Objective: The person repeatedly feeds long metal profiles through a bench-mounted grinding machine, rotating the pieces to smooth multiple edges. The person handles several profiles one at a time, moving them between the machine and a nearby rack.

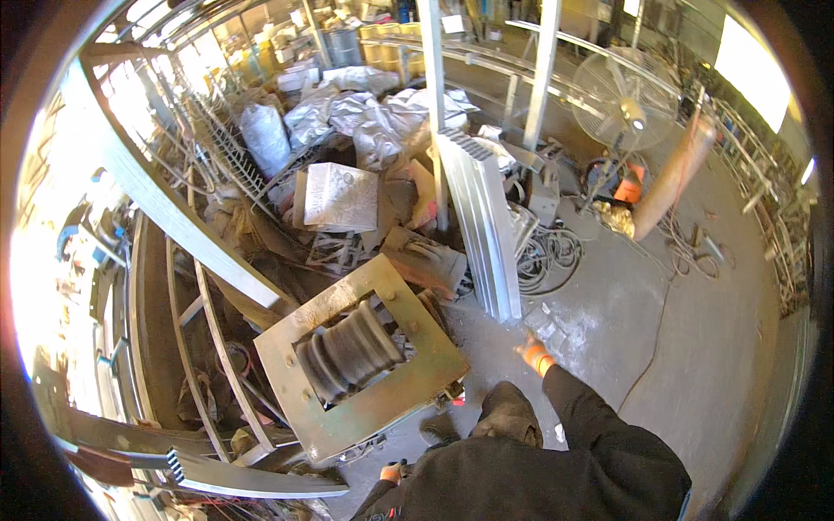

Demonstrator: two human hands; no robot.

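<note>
My right hand [535, 354], in an orange glove, reaches out beside the lower end of a stack of ribbed metal profiles [480, 226]. Its fingers are apart, with nothing visible in them. My left hand [392, 472] is low in front of me, curled next to a small dark thing that I cannot make out. Between my left hand and the profiles stands a machine with a square metal frame [308, 430]. A dark grooved roller [349, 350] sits in the opening of that frame. The profiles stand on end and lean away from me.
Long metal beams [187, 226] run along the left. A white box [340, 197] and silvery sheeting [382, 122] lie heaped behind the machine. Coiled cable [552, 256], a large fan [627, 102] and a tall rusty cylinder [676, 178] stand on the right. A cable crosses the floor.
</note>
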